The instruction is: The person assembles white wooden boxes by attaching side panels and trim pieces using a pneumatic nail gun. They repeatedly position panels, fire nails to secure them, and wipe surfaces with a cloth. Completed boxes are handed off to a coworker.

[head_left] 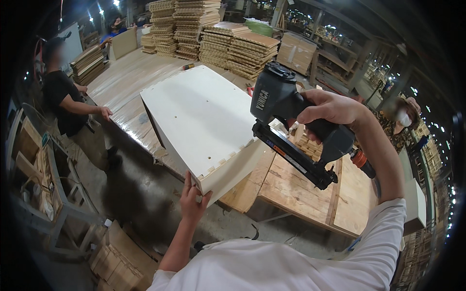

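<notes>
A white wooden box (194,114) with finger-jointed edges sits in front of me on the worktable, its broad panel facing up with a few small holes in it. My left hand (192,200) grips the box's near lower corner, fingers along one side and thumb on the other. My right hand (335,112) is wrapped round the handle of a black pneumatic nail gun (274,97), an orange and black hose fitting at its rear end. The gun's nose is at the box's right edge; whether it touches cannot be made out.
Stacks of wooden panels (196,36) stand at the table's far side. A person in a black shirt (68,97) is at the left, another in a hat and mask (400,116) at the right. Plywood boards (310,191) lie to the right; wood pieces (116,266) lie lower left.
</notes>
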`<control>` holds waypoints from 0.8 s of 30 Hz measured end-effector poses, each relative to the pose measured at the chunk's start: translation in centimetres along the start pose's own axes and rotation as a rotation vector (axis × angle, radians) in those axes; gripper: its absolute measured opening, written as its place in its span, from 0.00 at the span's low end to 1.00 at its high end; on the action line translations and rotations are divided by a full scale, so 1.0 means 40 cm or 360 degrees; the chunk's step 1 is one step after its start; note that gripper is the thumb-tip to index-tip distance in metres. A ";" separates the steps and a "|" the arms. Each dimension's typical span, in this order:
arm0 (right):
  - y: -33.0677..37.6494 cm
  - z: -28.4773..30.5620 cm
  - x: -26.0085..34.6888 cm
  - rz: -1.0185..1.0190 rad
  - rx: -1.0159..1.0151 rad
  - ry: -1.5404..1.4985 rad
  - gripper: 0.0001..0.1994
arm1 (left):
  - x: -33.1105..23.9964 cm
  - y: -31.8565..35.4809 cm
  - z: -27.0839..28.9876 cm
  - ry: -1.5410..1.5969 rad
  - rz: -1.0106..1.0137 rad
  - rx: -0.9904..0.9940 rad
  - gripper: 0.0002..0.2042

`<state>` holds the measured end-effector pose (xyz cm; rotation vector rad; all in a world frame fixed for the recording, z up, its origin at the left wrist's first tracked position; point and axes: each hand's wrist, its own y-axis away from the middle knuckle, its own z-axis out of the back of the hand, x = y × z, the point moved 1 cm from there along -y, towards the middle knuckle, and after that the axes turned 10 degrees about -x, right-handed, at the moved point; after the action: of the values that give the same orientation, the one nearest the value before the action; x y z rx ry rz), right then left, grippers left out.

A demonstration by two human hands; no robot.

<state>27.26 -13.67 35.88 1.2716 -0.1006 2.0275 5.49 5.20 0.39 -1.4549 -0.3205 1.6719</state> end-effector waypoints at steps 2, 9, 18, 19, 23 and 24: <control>0.000 -0.004 0.004 -0.0017 -0.0020 0.0048 0.14 | 0.000 0.000 0.002 -0.0039 -0.0037 -0.0003 0.13; -0.002 0.000 -0.009 -0.0042 -0.0026 0.0126 0.13 | 0.009 0.005 -0.001 -0.0041 0.0013 0.0015 0.14; 0.027 -0.060 0.027 0.0144 0.0194 0.0021 0.16 | -0.003 0.000 0.003 0.0000 0.0039 -0.0011 0.14; 0.026 -0.064 0.026 0.0149 0.0228 0.0031 0.16 | -0.004 0.000 0.002 0.0013 0.0065 -0.0004 0.14; 0.015 -0.080 0.022 0.0079 0.0262 0.0106 0.15 | -0.002 0.003 0.003 -0.0046 0.0018 -0.0029 0.14; 0.016 -0.082 0.028 0.0107 0.0240 0.0120 0.15 | 0.000 0.006 0.002 -0.0058 0.0044 -0.0033 0.14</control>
<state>24.12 -12.17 35.29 1.2973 0.0465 2.1726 5.32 5.10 0.26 -1.4514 -0.3399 1.7236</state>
